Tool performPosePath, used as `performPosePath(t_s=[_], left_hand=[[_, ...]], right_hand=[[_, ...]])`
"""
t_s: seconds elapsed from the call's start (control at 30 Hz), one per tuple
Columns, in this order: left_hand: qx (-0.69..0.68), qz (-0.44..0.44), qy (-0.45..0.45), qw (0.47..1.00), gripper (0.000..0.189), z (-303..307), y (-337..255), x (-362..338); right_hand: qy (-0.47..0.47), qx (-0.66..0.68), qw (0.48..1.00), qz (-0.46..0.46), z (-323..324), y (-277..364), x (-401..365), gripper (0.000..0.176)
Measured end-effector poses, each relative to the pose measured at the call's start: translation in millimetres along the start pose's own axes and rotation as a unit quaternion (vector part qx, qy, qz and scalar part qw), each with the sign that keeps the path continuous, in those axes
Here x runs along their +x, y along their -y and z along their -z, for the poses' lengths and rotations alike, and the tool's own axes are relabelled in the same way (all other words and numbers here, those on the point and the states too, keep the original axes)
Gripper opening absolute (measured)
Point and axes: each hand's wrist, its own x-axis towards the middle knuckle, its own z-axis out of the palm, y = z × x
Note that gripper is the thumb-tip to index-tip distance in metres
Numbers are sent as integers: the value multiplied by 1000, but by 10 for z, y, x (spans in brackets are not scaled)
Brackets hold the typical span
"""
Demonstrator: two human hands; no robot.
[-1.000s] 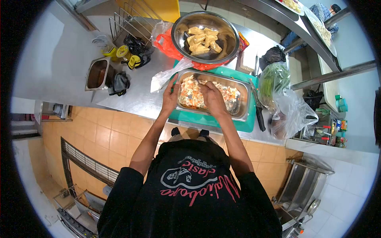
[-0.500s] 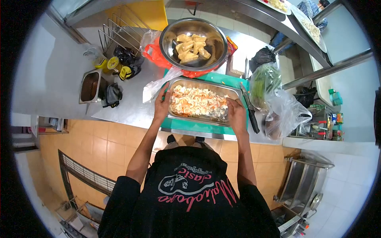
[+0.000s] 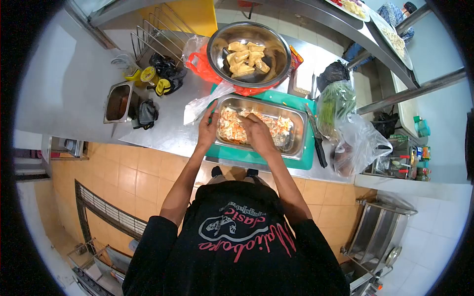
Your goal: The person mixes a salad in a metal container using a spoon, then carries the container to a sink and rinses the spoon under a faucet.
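Note:
A shallow rectangular metal pan (image 3: 298,118) lies on a green cutting board (image 3: 308,153), holding a chopped white and orange food mix (image 3: 277,122). My left hand (image 3: 208,129) grips the pan's left rim, thumb and fingers closed about the edge. Over the middle of the pan, my right hand (image 3: 256,132) has its fingers bent down into the chopped mix; its fingertips are partly hidden. Just behind the pan stands a big steel bowl (image 3: 282,55) with several light-brown, folded pieces (image 3: 244,58) inside. A black-handled knife (image 3: 320,148) lies along the board's right side.
Clear plastic bags (image 3: 363,140) and a bag of green vegetables (image 3: 335,107) sit at the right. On the left are a metal container (image 3: 118,103), a yellow-lidded jar (image 3: 148,75) and a wire rack (image 3: 158,34). Plates (image 3: 390,39) rest on the raised shelf; a person (image 3: 395,17) is behind it.
My right hand has moved left from the pan's right end to its middle, into the chopped mix. The left hand stays at the left rim. The whole view has shifted slightly.

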Motion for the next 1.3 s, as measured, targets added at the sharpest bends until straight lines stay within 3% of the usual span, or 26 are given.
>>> performPosePath(t_s=[0.03,0.07,0.23,0.3,0.33,0.37,0.43,0.57,0.63,0.83,0.87,0.97,1.17,1.23,1.27,1.3], left_hand=[[-1,1,2,1000,45,2,9,4],[-5,10,8,1000,44,13,18,7],[-7,32,5,999,43,-3,-27,16],[-3,8,2,1000,43,6,50,25],[-3,8,2,1000,43,4,36,32],[4,7,3,1000,43,10,26,17],[12,5,8,1000,43,9,-10,16],[-3,13,7,1000,42,-6,-43,-1],[-7,16,6,1000,42,14,-31,-3],[5,19,3,1000,42,-16,-47,14],[4,13,3,1000,42,-13,-31,13],[-1,7,1,1000,42,-3,-11,-7],[-31,35,0,999,43,-17,85,25],[-45,39,-3,998,43,2,24,6],[-30,52,-1,998,43,-2,-11,-8],[-17,64,1,998,43,-14,-77,-14]], right_hand=[[35,-10,999,20,9,34,1,24],[12,10,998,56,-44,-24,-48,26],[93,-21,995,-2,330,65,-265,25],[37,30,999,-14,481,-19,-384,25],[56,75,987,-130,540,-117,-432,24],[57,76,987,-131,601,-218,-480,24],[-60,-39,996,-49,734,-394,-515,24],[-81,-33,992,-86,879,-474,-585,23],[-40,-34,983,-177,937,-341,-608,20],[7,42,986,-162,792,-181,-660,19],[-50,16,992,-114,738,-298,-693,19],[-93,-21,986,-136,1010,-389,-670,19],[-35,-114,979,-163,1199,-631,-813,19],[13,-87,971,-223,1247,-470,-826,20],[12,20,973,-229,1196,-504,-864,20],[13,23,974,-226,1147,-476,-841,20]])
